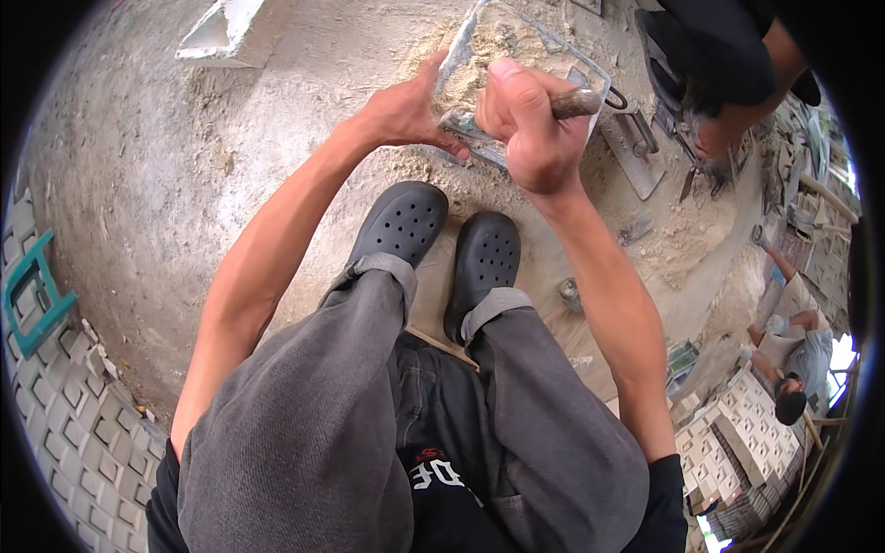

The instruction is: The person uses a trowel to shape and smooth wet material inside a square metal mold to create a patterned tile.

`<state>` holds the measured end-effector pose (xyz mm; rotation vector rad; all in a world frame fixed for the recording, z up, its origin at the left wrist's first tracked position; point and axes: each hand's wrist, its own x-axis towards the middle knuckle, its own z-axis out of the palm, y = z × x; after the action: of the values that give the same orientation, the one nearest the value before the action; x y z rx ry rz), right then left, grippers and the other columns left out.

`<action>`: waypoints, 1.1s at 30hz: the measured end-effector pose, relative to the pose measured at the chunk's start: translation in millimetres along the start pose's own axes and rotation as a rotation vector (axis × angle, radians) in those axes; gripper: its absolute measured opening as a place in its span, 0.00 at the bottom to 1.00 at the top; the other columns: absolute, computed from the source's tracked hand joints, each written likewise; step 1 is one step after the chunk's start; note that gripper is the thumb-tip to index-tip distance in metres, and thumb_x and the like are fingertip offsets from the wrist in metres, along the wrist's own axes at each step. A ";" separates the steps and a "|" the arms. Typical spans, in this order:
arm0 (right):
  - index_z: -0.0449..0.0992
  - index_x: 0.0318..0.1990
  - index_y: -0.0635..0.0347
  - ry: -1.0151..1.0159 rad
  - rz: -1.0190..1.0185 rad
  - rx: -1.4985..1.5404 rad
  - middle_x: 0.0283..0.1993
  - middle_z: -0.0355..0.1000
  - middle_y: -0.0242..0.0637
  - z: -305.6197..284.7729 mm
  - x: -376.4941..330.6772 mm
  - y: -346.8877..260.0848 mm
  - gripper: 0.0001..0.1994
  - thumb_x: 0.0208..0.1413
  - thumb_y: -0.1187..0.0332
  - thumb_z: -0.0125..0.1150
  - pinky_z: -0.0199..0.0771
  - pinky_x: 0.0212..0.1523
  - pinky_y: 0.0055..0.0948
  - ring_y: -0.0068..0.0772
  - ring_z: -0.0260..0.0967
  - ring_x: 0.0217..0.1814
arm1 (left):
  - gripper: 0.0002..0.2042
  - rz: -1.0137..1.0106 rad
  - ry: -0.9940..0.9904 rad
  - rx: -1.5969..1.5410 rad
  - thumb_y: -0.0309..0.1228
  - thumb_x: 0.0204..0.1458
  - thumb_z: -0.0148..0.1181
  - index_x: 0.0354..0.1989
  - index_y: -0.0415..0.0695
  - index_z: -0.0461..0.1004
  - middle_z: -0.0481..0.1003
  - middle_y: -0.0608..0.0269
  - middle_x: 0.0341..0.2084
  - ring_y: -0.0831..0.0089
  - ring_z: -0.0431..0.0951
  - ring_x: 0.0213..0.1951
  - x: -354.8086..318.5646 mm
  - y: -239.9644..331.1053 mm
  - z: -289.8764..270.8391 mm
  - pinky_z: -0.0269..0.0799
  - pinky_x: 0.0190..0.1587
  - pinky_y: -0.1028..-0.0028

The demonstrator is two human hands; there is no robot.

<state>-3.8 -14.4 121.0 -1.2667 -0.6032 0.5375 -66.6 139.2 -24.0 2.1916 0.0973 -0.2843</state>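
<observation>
A rectangular metal mould frame (479, 55) filled with sandy mortar lies on the dusty ground in front of my feet. My left hand (406, 115) grips the frame's near left edge. My right hand (535, 124) is closed around the brown wooden handle of a tool (579, 101), held over the frame's near right side; the tool's working end is hidden behind my fist. Below the hands are my two black perforated clogs (442, 244) and grey trousers.
A flat metal trowel (631, 152) lies right of the mould. Another person's arm (737, 83) reaches in at the top right. A white block (230, 32) sits at the top left. Stacks of patterned cast blocks (737, 433) and another crouching person (797, 364) are at the right; a teal frame (32, 295) at the left.
</observation>
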 end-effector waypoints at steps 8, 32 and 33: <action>0.63 0.12 0.59 -0.042 -0.017 0.014 0.11 0.57 0.23 -9.9 -1.4 5.5 0.26 0.65 0.66 0.54 0.46 0.15 0.26 0.14 0.50 0.14 | 0.79 0.018 0.006 0.016 0.66 0.19 0.79 0.72 0.29 0.34 0.67 0.23 0.56 0.38 0.74 0.55 8.5 6.1 -1.6 0.72 0.59 0.58; 0.59 0.14 0.60 0.009 0.000 0.040 0.12 0.56 0.26 -10.6 -7.1 -4.4 0.24 0.64 0.68 0.53 0.48 0.17 0.26 0.18 0.50 0.14 | 0.76 -0.039 0.147 0.022 0.69 0.23 0.76 0.73 0.31 0.37 0.69 0.24 0.53 0.39 0.75 0.54 -19.2 14.5 9.4 0.73 0.58 0.58; 0.59 0.13 0.60 -0.005 0.004 -0.040 0.12 0.56 0.26 -11.1 -7.1 -0.6 0.24 0.64 0.68 0.54 0.49 0.16 0.26 0.18 0.51 0.14 | 0.76 -0.022 0.162 0.019 0.69 0.23 0.76 0.73 0.31 0.37 0.70 0.24 0.53 0.39 0.76 0.54 -17.2 14.2 9.4 0.73 0.57 0.58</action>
<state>-1.4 -27.1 118.6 -1.3045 -0.6184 0.5344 -82.4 123.8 -14.1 2.2306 0.2094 -0.1202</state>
